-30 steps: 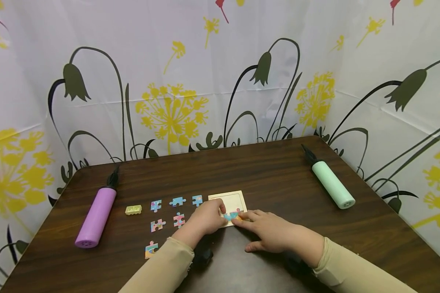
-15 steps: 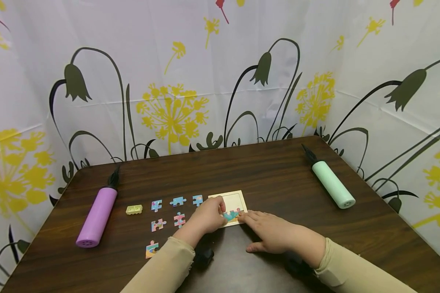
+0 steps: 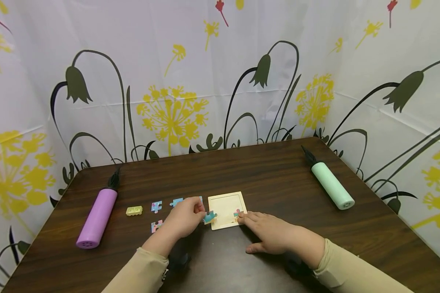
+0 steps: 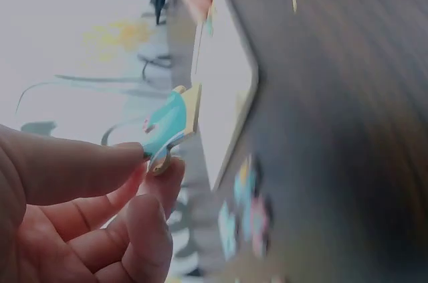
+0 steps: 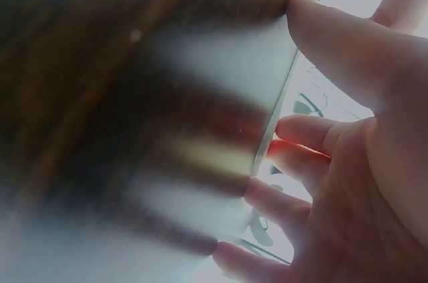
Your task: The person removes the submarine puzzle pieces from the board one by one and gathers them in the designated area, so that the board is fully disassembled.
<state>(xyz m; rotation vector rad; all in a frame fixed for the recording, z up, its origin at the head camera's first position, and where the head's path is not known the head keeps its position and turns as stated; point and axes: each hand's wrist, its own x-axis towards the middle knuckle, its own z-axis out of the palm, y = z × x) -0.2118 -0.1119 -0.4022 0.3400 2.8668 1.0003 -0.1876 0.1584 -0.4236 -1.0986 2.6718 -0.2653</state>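
Thumb and fingers of my left hand (image 3: pixel 185 217) pinch a teal jigsaw piece (image 3: pixel 210 217) at the left edge of the wooden puzzle tray (image 3: pixel 225 202). The left wrist view shows this piece tilted and raised off the table. My right hand (image 3: pixel 269 232) lies palm down at the tray's right side, its fingers extended and the fingertips at the lower right corner. Another jigsaw piece (image 3: pixel 236 213), pink and teal, sits in that corner, partly covered by the fingertips. In the right wrist view, the right fingertips (image 5: pixel 251 189) touch down.
Left of the tray lie loose jigsaw pieces (image 3: pixel 156 206), some hidden by the left hand and arm. A pale yellow toy brick (image 3: pixel 134 211) is beyond them. A purple hand pump (image 3: pixel 97 219) lies far left, a mint green hand pump (image 3: pixel 331 185) at the right.
My left hand has lifted the teal jigsaw piece out of the tray's lower row and carried it left. The right hand's fingers have shifted slightly right, then stayed at the tray corner.
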